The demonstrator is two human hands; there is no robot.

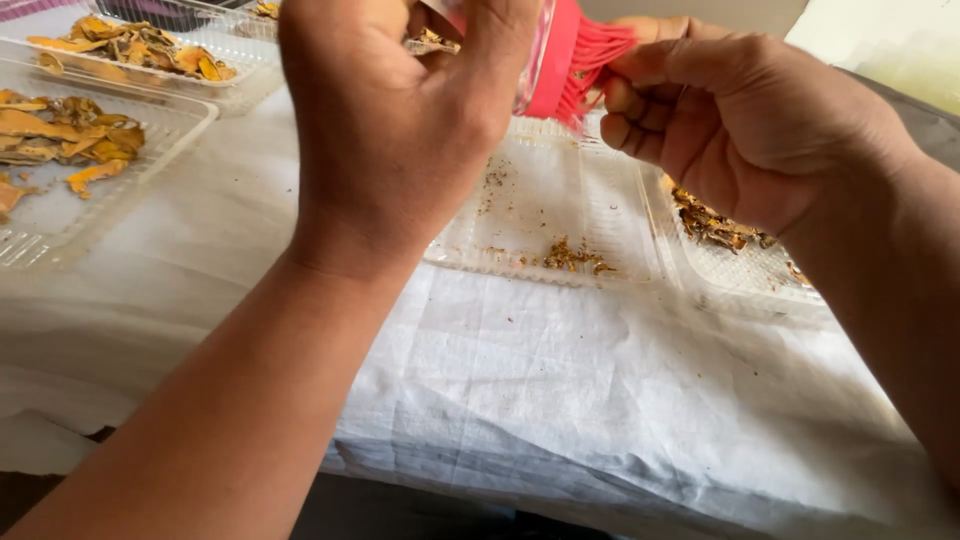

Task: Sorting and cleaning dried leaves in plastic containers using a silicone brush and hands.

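My left hand (400, 110) is raised over the table and closed around a brush with a clear handle and a red head (560, 55). The red bristles (600, 60) stick out to the right. My right hand (740, 120) pinches those bristles with curled fingers. Both hands hover above a clear plastic tray (560, 200) that has brown-orange crumbs (570, 255) scattered on its floor. A small dried piece shows at the fingers of my left hand (432, 42); how it is held is hidden.
A second clear tray (745, 265) with brown flakes lies under my right hand. Two clear trays of dried orange slices (70, 135) (130, 45) sit at the far left. A white cloth (560, 380) covers the table, its front edge near the bottom.
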